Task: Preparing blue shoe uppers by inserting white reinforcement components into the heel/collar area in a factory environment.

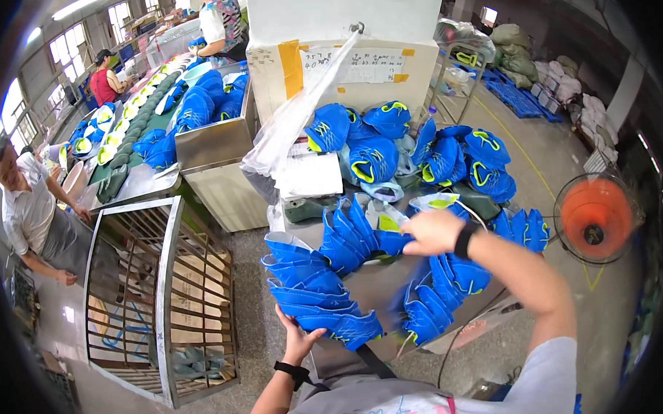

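- From my end, I have the left hand [297, 342] at the near side of the left stack [307, 283] of nested blue shoe tops, thumb and fingers parted against its lower pieces. Whether they pinch or merely prop it, I cannot tell.
- That left stack leans along the near left part of the metal table [376, 285], its layers fanned rather than squared up. I judge that a broad, low palm suits it best; a fingertip pinch could let the upper layers slide.
- My right hand [434, 232] is stretched out over the table, palm downward, beside a lime-lined shoe top [391, 222]. Its fingertips do not show clearly enough for me to say whether they grip anything.
- For a clean pick, I would take one layer by its firm edge and check that its neighbour isn't coming along; these pieces nest tightly.
- The middle stack [343, 233] sits just beyond the left one, so I want any sideways push small, or the two could tangle.
- The right stack [449, 280] lies under the right forearm, partly blurred. I would carry the wrist high to avoid brushing it.
- When adding a piece, I would line up its opening with the layer beneath and press lightly, so the soft sides don't fold.
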A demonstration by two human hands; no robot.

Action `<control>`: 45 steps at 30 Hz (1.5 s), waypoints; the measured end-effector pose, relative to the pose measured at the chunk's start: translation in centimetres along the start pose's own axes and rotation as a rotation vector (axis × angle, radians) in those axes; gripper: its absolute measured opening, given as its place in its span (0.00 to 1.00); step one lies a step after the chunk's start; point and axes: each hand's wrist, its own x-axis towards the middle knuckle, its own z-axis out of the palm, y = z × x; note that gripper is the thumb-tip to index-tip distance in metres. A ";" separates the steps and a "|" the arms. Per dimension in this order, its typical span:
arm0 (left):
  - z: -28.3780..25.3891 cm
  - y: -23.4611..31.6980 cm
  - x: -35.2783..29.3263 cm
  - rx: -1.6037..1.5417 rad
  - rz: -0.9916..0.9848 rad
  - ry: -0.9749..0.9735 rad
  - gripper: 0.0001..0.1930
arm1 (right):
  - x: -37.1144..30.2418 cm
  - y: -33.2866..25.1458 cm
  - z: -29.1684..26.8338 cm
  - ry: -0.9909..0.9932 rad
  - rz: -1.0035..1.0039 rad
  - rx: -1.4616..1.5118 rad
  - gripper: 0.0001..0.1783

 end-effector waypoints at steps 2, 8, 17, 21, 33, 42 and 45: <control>-0.3 0.9 0.8 -0.011 -0.059 -0.128 0.70 | 3.9 1.6 -1.8 -0.140 0.028 -0.196 0.20; -1.6 0.8 1.3 -0.060 -0.094 -0.209 0.72 | 15.2 4.9 10.1 -0.090 0.129 0.099 0.22; -3.3 3.0 5.2 -0.178 -0.194 -0.358 0.67 | 16.5 5.0 14.2 -0.056 0.116 0.327 0.17; -5.0 1.5 6.0 -0.271 -0.298 -0.384 0.67 | 17.7 0.4 12.5 -0.188 0.132 0.678 0.38; -6.9 0.0 8.5 -0.264 -0.191 -0.487 0.61 | 16.8 -8.3 10.4 -0.152 0.542 0.489 0.41; -5.0 2.7 7.0 -0.441 -0.524 -0.296 0.58 | 19.6 -10.2 11.2 -0.132 0.784 0.382 0.50; -5.5 2.4 7.2 -0.491 -0.530 -0.339 0.59 | 20.3 -11.1 11.1 -0.067 0.825 0.356 0.45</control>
